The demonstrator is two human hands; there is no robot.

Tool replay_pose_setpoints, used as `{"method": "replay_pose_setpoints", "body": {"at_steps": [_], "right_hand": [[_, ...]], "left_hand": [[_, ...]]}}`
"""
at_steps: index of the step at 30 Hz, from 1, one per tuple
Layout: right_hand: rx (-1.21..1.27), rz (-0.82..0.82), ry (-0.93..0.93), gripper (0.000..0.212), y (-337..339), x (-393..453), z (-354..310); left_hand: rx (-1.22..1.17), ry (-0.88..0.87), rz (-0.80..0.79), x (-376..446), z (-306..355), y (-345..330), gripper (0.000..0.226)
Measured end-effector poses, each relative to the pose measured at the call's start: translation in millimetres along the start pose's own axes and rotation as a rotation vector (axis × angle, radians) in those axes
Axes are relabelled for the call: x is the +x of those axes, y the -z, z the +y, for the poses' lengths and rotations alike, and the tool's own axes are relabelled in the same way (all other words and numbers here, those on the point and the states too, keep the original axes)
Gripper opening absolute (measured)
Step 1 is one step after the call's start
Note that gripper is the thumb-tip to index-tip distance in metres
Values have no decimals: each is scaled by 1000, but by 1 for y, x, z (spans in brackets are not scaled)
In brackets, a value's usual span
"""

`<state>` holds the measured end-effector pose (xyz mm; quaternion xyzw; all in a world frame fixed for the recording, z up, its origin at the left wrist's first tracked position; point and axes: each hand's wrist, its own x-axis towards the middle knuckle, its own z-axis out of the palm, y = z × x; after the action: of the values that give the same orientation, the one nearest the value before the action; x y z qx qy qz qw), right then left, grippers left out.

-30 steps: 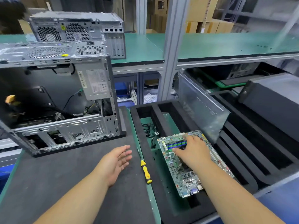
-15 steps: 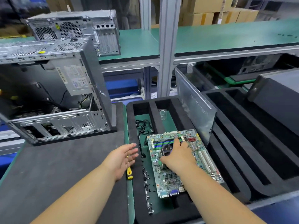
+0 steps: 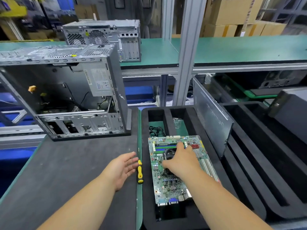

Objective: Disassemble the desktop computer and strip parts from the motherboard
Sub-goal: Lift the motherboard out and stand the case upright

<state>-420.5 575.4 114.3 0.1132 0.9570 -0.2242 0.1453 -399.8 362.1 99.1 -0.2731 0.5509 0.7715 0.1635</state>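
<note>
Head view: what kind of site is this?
Probably a PC teardown or recycling line. An opened case stands on a matted bench, a motherboard lies on a foam tray with slots, and a second case sits on a green shelf, with stacked cartons behind.

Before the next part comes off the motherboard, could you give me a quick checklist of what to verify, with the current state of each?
1. Motherboard lies flat on the black foam tray: ok.
2. Right hand rests on the CPU cooler: ok; how the fingers grip is hidden: cannot tell.
3. Cooler fasteners loosened: cannot tell.
4. Screwdriver within reach, beside the tray edge: ok.
5. Left hand free, open over the mat, next to the screwdriver: ok.
6. Leaning metal panel clear of the board: ok.
</note>
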Motion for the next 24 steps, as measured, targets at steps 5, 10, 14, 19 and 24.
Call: {"method": "replay_pose_setpoints", "body": {"at_steps": [5,10,14,19,24], "right_hand": [[19,21,57,94,0,-20,-43],[43,22,118,92,-11,-43,-96],[11,-17,170,91,-27,-60,-145],[-3,-61,216,95,-51,-75,-199],[-42,-88,262,93,-82,-83,-244]], "left_hand": [[45,-22,-9,-5,6,24,32],[126,-89,-85,-19,17,59,24],[196,-155,-69,-28,35,98,19],[258,-234,20,-31,51,156,14],[317,-282,98,-23,59,213,21]]}}
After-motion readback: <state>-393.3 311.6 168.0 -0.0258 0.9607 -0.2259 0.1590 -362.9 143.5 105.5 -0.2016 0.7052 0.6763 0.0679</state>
